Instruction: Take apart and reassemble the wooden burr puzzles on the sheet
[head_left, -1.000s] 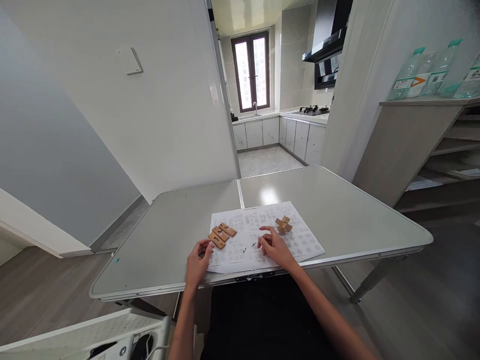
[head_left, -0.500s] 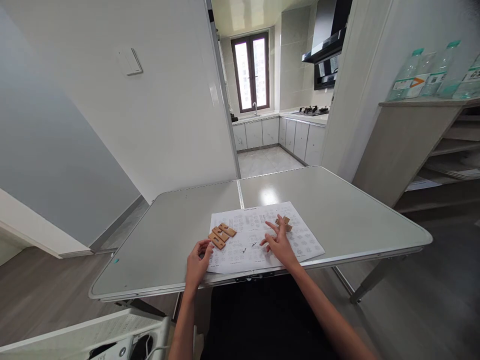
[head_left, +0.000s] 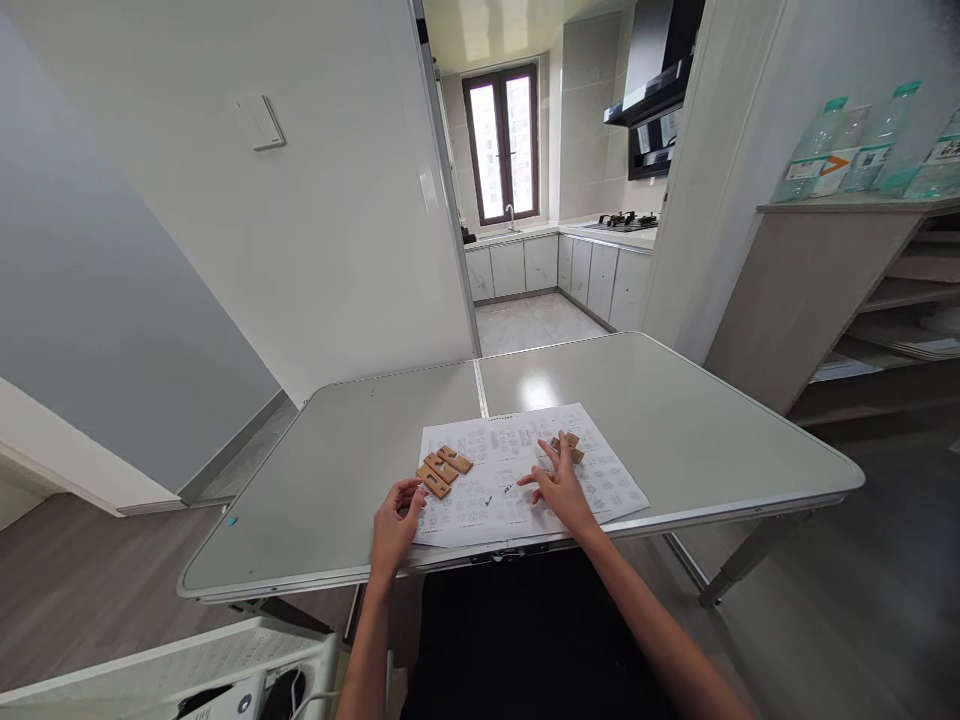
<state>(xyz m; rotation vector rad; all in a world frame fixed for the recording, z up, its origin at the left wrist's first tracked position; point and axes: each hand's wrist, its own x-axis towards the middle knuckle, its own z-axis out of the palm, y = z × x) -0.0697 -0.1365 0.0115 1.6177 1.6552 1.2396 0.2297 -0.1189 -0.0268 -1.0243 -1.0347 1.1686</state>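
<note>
Several flat wooden puzzle pieces with cut-out notches (head_left: 444, 470) lie in a group on the left part of a printed paper sheet (head_left: 472, 520). My left hand (head_left: 395, 518) rests at the sheet's left edge, just beside these pieces; its fingers are loosely curved and the thumb stands apart. Over the right half of the sheet is my right hand (head_left: 561, 492), fingers spread. Its longer fingers reach to another small group of wooden pieces (head_left: 574, 447), which they partly cover. Whether the fingertips touch those pieces, I cannot tell.
Sheet and pieces lie near the front edge of a grey folding table (head_left: 322, 480) with a metal rim. On the right, a shelf unit (head_left: 825, 260) carries plastic bottles (head_left: 874, 150). A white container (head_left: 247, 660) stands below the table at front left.
The fingers of my right hand have shifted slightly over the sheet, with the index finger moving a little to the right. My left hand and the pieces at left stay put.
</note>
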